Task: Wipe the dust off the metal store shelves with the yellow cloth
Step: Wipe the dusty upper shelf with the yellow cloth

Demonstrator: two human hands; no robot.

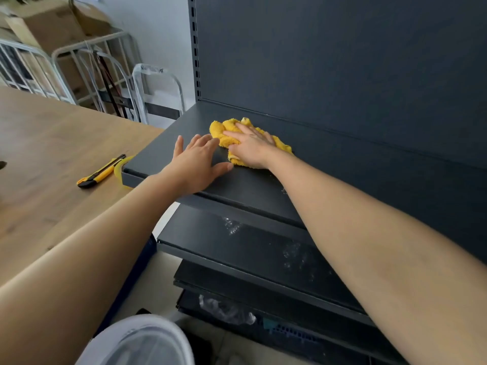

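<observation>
1. Head view, the hands: I see the right hand (250,148) lying flat on the yellow cloth (224,130), fingers stretched out and pressing it down rather than curled round it. The left hand (195,164) rests palm-down just beside it, fingers straight and spread, thumb out towards the right wrist. It grasps nothing.
2. Head view, the cloth: it sits bunched on the top shelf (263,185), a dark metal one, towards the shelf's left end and near the upright back panel (342,61). Its crumpled edge shows past the right hand's fingertips.
3. Head view, below: I can make out a lower shelf (237,241) under the top one with pale smudges on its surface, and further down some crumpled clear plastic (226,310).
4. Head view, left side: a wooden table (52,154) butts close to the shelf's left end, with a yellow-and-black utility knife (101,173) lying on it near the shelf corner. Behind the table stand grey metal racks (79,64) and cardboard boxes (52,22).
</observation>
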